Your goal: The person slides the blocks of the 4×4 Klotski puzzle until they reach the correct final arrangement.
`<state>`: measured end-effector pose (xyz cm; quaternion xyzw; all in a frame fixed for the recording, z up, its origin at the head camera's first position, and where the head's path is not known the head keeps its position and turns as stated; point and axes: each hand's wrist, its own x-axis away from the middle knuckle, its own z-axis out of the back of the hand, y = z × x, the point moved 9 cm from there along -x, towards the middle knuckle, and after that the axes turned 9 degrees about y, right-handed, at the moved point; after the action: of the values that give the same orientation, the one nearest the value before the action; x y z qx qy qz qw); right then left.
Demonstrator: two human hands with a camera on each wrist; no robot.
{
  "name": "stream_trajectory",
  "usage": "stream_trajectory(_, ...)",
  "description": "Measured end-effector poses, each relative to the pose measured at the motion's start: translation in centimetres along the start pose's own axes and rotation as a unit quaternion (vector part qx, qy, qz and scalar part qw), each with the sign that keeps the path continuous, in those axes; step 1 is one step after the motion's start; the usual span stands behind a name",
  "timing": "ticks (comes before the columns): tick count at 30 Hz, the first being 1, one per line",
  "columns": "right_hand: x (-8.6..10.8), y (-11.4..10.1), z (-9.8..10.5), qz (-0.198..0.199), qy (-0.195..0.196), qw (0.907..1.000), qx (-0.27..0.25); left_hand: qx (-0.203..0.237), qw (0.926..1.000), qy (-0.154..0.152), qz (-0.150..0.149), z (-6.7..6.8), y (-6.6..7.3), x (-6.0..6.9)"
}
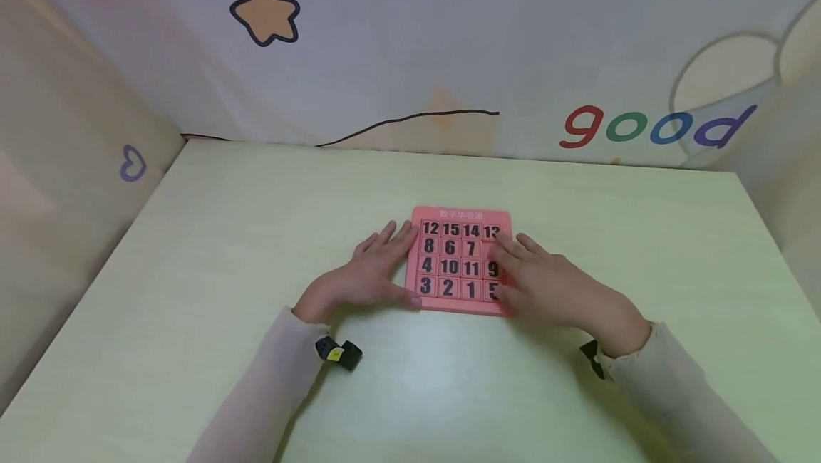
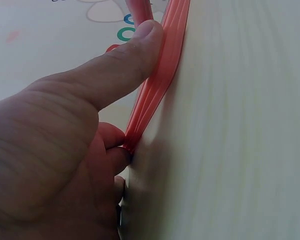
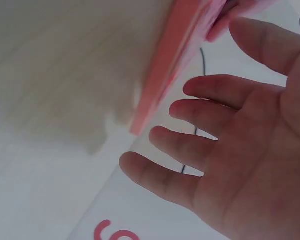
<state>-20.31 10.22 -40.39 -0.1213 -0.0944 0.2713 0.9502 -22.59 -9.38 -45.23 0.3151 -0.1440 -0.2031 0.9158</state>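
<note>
A pink sliding number puzzle (image 1: 460, 305) lies flat on the table, its numbered tiles in a square grid. The top row reads 12, 15, 14, 13. At the right end of the second row, beside the 7, a pink spot without a visible number is partly covered by fingers. My left hand (image 1: 367, 276) holds the puzzle's left side, thumb at the near corner and fingers along the edge; the left wrist view shows the thumb (image 2: 125, 62) against its pink side. Over the right column, my right hand (image 1: 556, 286) hovers with fingers spread, partly hiding the 13, 9 and 5.
The pale table (image 1: 256, 192) extends around the puzzle. Behind it rises a printed backdrop with an orange star (image 1: 266, 12) and the coloured word "good" (image 1: 657, 127). A small black device (image 1: 340, 353) sits at the left wrist, another (image 1: 594, 359) at the right.
</note>
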Motion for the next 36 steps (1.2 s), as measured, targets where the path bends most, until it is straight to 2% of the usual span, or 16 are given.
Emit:
stream_trajectory(4, -1.4, 1.4, -0.4, -0.028, -0.002, 0.9995, -0.013, 0.000, 1.0000, -0.003, 0.003, -0.1, 0.0, 0.1)
stream_trajectory(9, -2.1, 1.8, -0.4, -0.038, -0.017, 0.9990, -0.016, -0.006, 1.0000, -0.003, 0.000, 0.1, 0.0, 0.1)
stream_trajectory(14, -1.8, 1.5, -0.2, -0.036, -0.036, 0.9987, -0.007, -0.020, 0.9998, -0.001, -0.008, 0.4, 0.3, -0.1)
stream_trajectory(20, -0.7, 0.0, 0.3, -0.030, -0.064, 0.9975, 0.005, -0.020, 0.9998, 0.002, -0.008, 0.7, 0.4, -0.3)
stream_trajectory(25, -0.6, -0.6, 0.7, -0.014, -0.041, 0.9990, 0.003, -0.021, 0.9998, 0.000, -0.006, 0.6, 0.2, -0.3)
stream_trajectory(30, -1.8, -0.6, 0.3, -0.005, -0.013, 0.9997, -0.020, -0.015, 0.9999, -0.005, -0.002, 0.3, -0.1, -0.1)
stream_trajectory(36, -3.6, -0.7, -0.6, -0.009, -0.022, 0.9993, -0.028, -0.014, 0.9999, -0.003, -0.004, -0.1, -0.1, 0.0)
